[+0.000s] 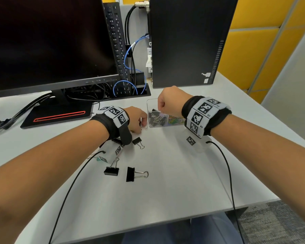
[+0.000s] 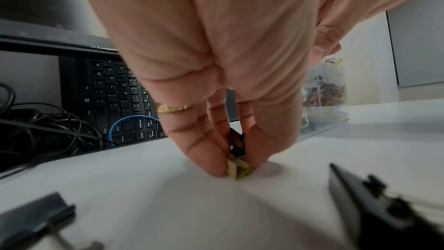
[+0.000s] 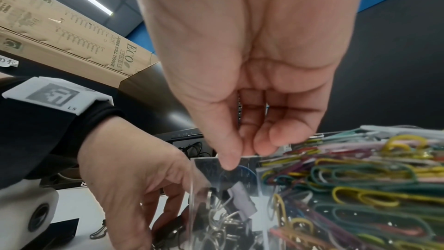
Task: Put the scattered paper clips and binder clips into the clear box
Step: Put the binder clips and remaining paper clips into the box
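The clear box (image 1: 148, 103) stands mid-table with two compartments: binder clips (image 1: 156, 118) on the left, coloured paper clips (image 1: 176, 119) on the right. My right hand (image 1: 163, 105) hovers over the binder-clip side with fingers curled toward the thumb, and I see nothing between them (image 3: 242, 156). Just left of the box, my left hand (image 1: 142, 122) pinches a small binder clip (image 2: 238, 167) that rests on the table. Three black binder clips lie loose nearer to me (image 1: 136, 141), (image 1: 111, 170), (image 1: 130, 174). A teal paper clip (image 1: 98, 159) lies under my left wrist.
A monitor (image 1: 48, 41) on its stand, a keyboard (image 1: 117, 41) standing on end and tangled cables (image 1: 125, 85) fill the back left. A black PC tower (image 1: 187, 41) stands behind the box. The table's front edge (image 1: 165, 221) is close to me.
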Demonstrator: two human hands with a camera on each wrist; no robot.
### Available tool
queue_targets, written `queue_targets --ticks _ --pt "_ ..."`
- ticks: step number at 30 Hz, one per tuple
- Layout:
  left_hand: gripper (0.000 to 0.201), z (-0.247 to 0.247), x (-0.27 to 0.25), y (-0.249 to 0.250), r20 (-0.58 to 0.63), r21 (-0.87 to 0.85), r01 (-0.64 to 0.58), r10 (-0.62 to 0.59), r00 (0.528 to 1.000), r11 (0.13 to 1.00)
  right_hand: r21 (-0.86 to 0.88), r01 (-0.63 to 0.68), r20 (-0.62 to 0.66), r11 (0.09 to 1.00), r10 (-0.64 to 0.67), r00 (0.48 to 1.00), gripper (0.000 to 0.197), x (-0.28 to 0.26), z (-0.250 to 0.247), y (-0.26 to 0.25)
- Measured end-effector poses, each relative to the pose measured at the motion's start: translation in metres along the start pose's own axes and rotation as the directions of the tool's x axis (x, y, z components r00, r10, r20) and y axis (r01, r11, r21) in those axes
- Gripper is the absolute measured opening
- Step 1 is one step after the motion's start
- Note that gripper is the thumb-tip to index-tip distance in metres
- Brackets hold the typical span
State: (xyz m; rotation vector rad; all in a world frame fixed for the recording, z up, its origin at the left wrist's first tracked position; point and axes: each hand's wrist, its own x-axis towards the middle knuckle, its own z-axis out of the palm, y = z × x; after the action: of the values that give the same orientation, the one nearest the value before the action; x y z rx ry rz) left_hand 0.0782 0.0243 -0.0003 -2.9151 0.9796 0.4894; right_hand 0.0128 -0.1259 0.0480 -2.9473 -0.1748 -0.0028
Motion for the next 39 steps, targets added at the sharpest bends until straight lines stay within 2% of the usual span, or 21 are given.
queue_targets --ticks 3,6,11,14,16,19,21,23,28,32,33,34,36,37,39 --pt "0.012 0.001 -0.004 0.000 0.013 -0.040 -0.011 0.012 1.000 0.999 -0.010 0.002 0.000 1.000 -0.002 1.000 0.015 -0.001 0.000 0.000" --pt "0.011 0.004 -0.008 -0.001 0.005 -0.054 -0.005 0.005 1.000 0.999 -0.018 -0.001 0.015 1.000 0.001 1.000 0.018 -0.003 0.000 0.000" --pt "0.016 0.000 -0.014 -0.005 -0.085 -0.083 -0.012 0.005 0.996 0.997 0.058 -0.021 -0.019 0.998 0.023 1.000 0.022 -0.007 0.000 0.002" --pt "0.010 -0.012 -0.020 -0.008 -0.170 -0.113 -0.030 0.011 0.985 0.993 0.122 -0.041 -0.032 0.992 0.045 0.998 0.024 -0.009 -0.001 0.004" --pt "0.008 -0.024 -0.023 -0.008 -0.262 -0.191 -0.035 -0.017 0.965 0.981 0.147 -0.050 -0.038 0.988 0.056 0.998 0.024 -0.010 -0.003 0.006" --pt "0.022 -0.039 -0.024 -0.002 -0.418 -0.375 -0.063 -0.108 0.902 0.925 0.128 -0.058 -0.038 0.990 0.063 0.997 0.024 -0.009 -0.002 0.008" --pt "0.028 -0.043 -0.022 0.007 -0.476 -0.455 -0.108 -0.139 0.868 0.884 0.081 -0.069 -0.031 0.994 0.072 0.997 0.023 -0.008 0.000 0.009" --pt "0.029 -0.041 -0.018 0.017 -0.497 -0.442 -0.123 -0.129 0.858 0.888 0.051 -0.081 -0.032 0.995 0.083 0.996 0.022 -0.006 0.002 0.009" --pt "0.021 -0.033 -0.012 0.027 -0.450 -0.344 -0.130 -0.042 0.892 0.930 0.038 -0.081 -0.050 0.996 0.083 0.995 0.023 -0.004 0.007 0.012" --pt "0.011 -0.034 -0.020 0.020 -0.581 -0.340 -0.106 -0.120 0.805 0.934 0.043 -0.088 -0.040 0.995 0.089 0.995 0.023 -0.002 0.008 0.013" --pt "0.010 -0.035 -0.023 0.018 -0.576 -0.340 -0.071 -0.148 0.804 0.938 0.042 -0.084 -0.042 0.996 0.086 0.995 0.022 -0.002 0.009 0.013" --pt "0.009 -0.035 -0.025 0.016 -0.529 -0.327 -0.022 -0.165 0.832 0.945 0.044 -0.079 -0.050 0.996 0.081 0.995 0.022 -0.002 0.009 0.013" --pt "0.012 -0.031 -0.029 0.014 -0.336 -0.186 0.101 -0.159 0.928 0.977 0.046 -0.072 -0.063 0.996 0.075 0.995 0.023 -0.003 0.009 0.014" --pt "0.017 -0.026 -0.029 0.014 -0.229 -0.089 0.141 -0.158 0.960 0.986 0.045 -0.070 -0.065 0.996 0.073 0.995 0.024 -0.003 0.009 0.014" --pt "0.027 -0.011 -0.028 0.015 -0.091 0.031 0.160 -0.156 0.983 0.987 0.045 -0.068 -0.069 0.997 0.071 0.995 0.025 -0.003 0.010 0.014"
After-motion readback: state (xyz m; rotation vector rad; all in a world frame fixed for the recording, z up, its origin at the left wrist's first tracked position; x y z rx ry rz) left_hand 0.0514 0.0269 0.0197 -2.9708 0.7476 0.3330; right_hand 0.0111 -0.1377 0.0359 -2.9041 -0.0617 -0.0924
